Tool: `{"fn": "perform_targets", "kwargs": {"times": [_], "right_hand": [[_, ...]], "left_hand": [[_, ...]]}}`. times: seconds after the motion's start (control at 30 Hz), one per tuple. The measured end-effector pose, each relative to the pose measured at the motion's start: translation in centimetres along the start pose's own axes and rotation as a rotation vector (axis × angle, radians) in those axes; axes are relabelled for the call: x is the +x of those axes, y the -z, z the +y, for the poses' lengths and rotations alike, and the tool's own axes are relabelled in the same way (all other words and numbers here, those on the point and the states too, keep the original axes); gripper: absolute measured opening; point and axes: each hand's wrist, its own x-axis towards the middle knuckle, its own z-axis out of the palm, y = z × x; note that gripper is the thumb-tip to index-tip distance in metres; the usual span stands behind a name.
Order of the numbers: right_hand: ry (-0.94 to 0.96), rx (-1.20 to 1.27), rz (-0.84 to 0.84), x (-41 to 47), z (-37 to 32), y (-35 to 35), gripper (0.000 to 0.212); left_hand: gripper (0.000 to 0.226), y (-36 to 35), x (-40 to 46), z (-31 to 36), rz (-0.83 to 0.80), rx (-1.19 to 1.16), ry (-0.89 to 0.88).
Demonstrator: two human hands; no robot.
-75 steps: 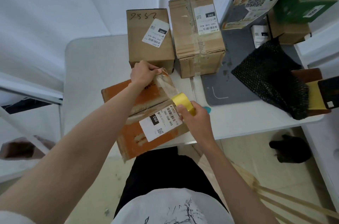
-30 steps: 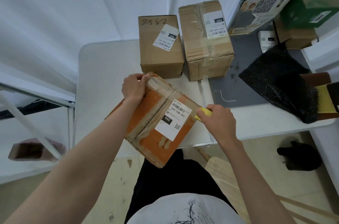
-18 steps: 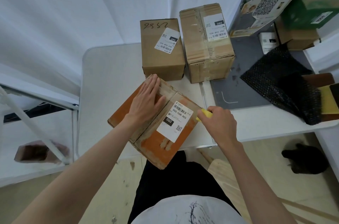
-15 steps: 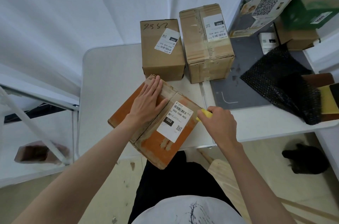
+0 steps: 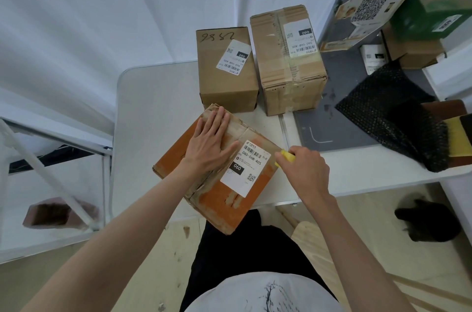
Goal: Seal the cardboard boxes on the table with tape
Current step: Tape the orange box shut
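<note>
An orange cardboard box [image 5: 217, 199] with a white shipping label lies at the white table's [image 5: 153, 107] near edge, its near corner hanging over. My left hand [image 5: 210, 144] presses flat on the taped seam along its top, fingers straight. My right hand [image 5: 305, 171] grips a yellow tape roll [image 5: 288, 157] at the box's right edge; most of the roll is hidden in the hand. Two brown boxes stand behind: a smaller one [image 5: 227, 81] with handwritten digits and a taller taped one [image 5: 291, 76].
A grey mat [image 5: 329, 130] lies on the right of the table with black bubble wrap [image 5: 398, 112] on it. Further right are a QR-code sign [image 5: 373, 2], a green box [image 5: 431, 7] and other parcels. A white metal frame [image 5: 51, 173] stands to the left.
My left hand let go of the box's far corner and laid flat on the taped seam, then slid slightly toward the far end. The box settled on the table. My right hand stayed with the tape.
</note>
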Motion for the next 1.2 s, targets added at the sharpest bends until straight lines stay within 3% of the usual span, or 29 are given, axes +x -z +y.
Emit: {"fn": "perform_targets", "kwargs": {"times": [0.3, 0.67, 0.87, 1.0, 1.2], "right_hand": [[0.0, -0.022, 0.018, 0.6, 0.2, -0.3, 0.039], [0.023, -0.02, 0.042, 0.7, 0.7, 0.0, 0.039], [-0.052, 0.271, 0.083, 0.2, 2.9, 0.5, 0.042], [-0.036, 0.531, 0.006, -0.4, 4.5, 0.3, 0.042], [-0.03, 0.605, 0.021, -0.7, 4.4, 0.1, 0.052]], "left_hand": [[0.091, -1.2, -1.4, 2.2, 0.022, -0.039, -0.017], [0.108, -1.9, -1.2, 6.2, -0.023, -0.049, 0.037], [0.121, -2.2, -1.1, 7.1, -0.003, -0.059, 0.069], [0.133, -2.2, -0.7, 7.9, -0.041, -0.067, 0.089], [0.143, -1.9, -0.6, 7.8, -0.104, -0.072, 0.09]]}}
